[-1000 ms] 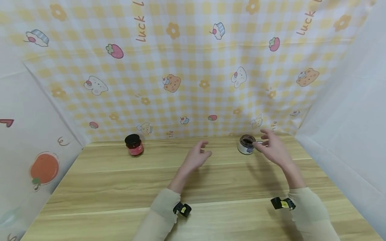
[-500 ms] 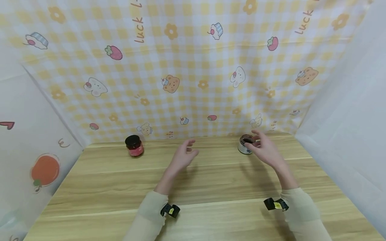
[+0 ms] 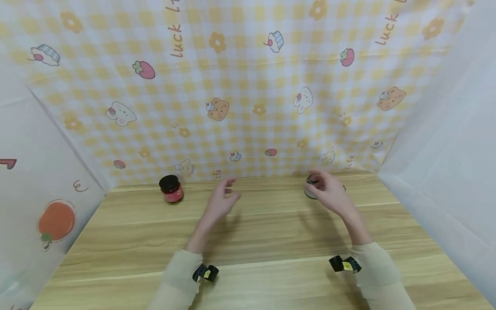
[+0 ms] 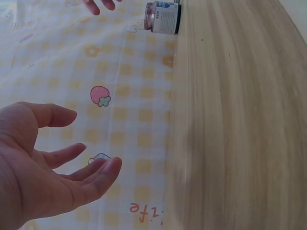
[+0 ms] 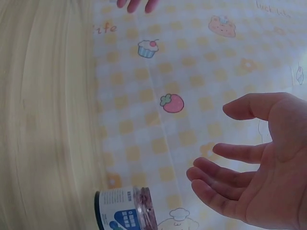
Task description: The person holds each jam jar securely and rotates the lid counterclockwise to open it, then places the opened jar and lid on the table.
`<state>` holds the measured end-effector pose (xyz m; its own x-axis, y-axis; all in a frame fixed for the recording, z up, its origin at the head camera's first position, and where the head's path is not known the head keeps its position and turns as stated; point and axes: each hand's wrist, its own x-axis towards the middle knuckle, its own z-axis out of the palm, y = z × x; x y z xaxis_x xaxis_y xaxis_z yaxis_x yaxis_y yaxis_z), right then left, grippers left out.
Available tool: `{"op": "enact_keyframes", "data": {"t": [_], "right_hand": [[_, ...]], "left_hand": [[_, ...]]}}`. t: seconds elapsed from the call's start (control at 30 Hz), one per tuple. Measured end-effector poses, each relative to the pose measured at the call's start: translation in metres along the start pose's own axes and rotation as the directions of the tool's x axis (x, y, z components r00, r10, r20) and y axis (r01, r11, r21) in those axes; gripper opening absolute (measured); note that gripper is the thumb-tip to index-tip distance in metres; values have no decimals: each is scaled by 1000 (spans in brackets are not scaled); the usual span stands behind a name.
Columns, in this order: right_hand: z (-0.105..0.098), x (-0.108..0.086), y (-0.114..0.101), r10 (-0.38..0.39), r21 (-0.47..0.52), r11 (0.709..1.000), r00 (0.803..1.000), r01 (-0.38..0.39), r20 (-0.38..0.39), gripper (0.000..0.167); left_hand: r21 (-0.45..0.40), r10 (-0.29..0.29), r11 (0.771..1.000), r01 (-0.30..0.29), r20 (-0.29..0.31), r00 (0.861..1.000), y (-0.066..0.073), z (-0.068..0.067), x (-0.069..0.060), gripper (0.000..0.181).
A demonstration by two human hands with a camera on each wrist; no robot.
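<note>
A lidless glass jar [image 5: 120,211] with a white and blue label stands upright at the back right of the table. My right hand [image 3: 329,193] hovers over and in front of it, hiding most of it in the head view. In the right wrist view the fingers are loosely bent, apart from the jar, and hold nothing. Left of centre, my left hand [image 3: 218,204] hangs above the table with relaxed fingers and nothing in them. Nearest to it is a dark red jar [image 3: 171,189] with a black lid and pink label, farther left.
Behind my right hand, the edge of a small round item [image 3: 344,187] peeks out; its kind is mostly hidden. A yellow checked cloth [image 3: 248,129] hangs along the back of the wooden table [image 3: 263,241]. White sheets [image 3: 438,150] close off both sides.
Both hands have drifted left. The left hand has come nearer the red jar, while the right hand has moved across the lidless jar and now covers most of it. Both jars stay in place.
</note>
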<state>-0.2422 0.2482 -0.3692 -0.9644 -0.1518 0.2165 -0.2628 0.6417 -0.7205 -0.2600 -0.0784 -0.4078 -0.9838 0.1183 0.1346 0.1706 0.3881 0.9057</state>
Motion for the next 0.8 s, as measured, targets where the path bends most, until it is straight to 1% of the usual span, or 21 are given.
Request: {"op": "enact_keyframes", "data": {"t": [0.27, 0.4, 0.57, 0.8], "right_hand": [[12, 5, -9, -12, 31, 999, 1000, 11, 24, 56], [18, 8, -13, -19, 48, 999, 999, 17, 26, 55], [25, 11, -21, -19, 55, 998, 999, 16, 49, 54], [38, 16, -34, -30, 73, 997, 996, 24, 85, 52]], "left_hand": [[-7, 42, 999, -43, -60, 997, -8, -12, -1, 56], [15, 32, 999, -30, -97, 995, -12, -22, -1, 58], [28, 16, 1000, -12, -134, 991, -17, -34, 0, 57], [29, 4, 1000, 0, -149, 989, -21, -42, -2, 58]]}}
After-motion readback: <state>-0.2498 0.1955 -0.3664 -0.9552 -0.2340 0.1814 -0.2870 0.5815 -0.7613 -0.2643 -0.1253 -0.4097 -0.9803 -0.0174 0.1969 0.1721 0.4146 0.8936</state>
